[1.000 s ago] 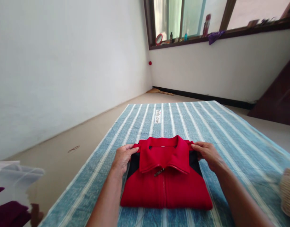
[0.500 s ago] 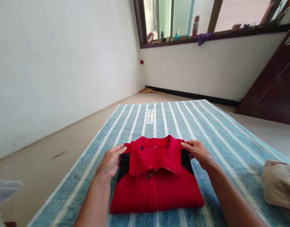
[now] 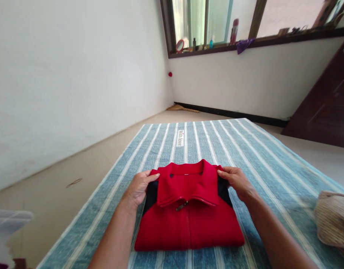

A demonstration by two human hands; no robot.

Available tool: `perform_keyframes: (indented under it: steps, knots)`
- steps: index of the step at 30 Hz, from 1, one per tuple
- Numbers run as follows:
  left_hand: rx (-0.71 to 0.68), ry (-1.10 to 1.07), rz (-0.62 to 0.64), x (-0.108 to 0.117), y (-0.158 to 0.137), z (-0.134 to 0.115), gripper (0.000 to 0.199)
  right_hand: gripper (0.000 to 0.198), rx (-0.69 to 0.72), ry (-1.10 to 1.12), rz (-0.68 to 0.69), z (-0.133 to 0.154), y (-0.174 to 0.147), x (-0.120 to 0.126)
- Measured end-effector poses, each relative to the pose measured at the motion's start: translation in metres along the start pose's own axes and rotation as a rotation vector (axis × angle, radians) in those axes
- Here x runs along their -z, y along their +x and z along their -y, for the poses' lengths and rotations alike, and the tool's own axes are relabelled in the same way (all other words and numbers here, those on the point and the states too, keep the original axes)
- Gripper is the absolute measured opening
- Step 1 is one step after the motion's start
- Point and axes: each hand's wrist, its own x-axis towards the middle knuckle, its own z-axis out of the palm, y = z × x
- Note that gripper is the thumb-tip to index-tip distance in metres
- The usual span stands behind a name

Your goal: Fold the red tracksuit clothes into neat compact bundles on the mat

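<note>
A red jacket point(image 3: 172, 228) with black shoulder panels lies folded, its front facing up and its collar at the far end. The zipper is done up to the base of the collar, where its metal pull rests. At the jacket's left shoulder corner my left hand point(image 3: 140, 188) pinches the fabric between thumb and fingers. My right hand point(image 3: 235, 180) grips the opposite shoulder corner the same way, thumb on top. Beneath the jacket spreads a blue cloth point(image 3: 213, 149) with white stripes.
A beige knitted item point(image 3: 332, 218) lies at the right edge of the cloth. On the left stands a translucent plastic container point(image 3: 9, 224). A broom point(image 3: 183, 108) lies by the far wall. Bottles and a round mirror point(image 3: 180, 45) line the windowsill; a dark red door point(image 3: 323, 108) is at right.
The whole view has shifted slightly, so things sit a little further right. My left thumb reaches a bit further over the jacket's shoulder; both hands keep hold of the same corners.
</note>
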Motion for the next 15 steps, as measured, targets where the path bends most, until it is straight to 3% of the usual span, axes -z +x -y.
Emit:
perform_keyframes:
  steps: [9,15]
  knots:
    - [0.011,0.024,-0.014,-0.0052,-0.0014,0.0009,0.013,0.034,-0.028,-0.106,-0.062,-0.0023,0.0012,-0.0012]
    - [-0.131,0.215,-0.062,-0.0043,0.0002,0.0083,0.015,0.033,-0.003,-0.262,-0.139,-0.0059,0.0027,0.0]
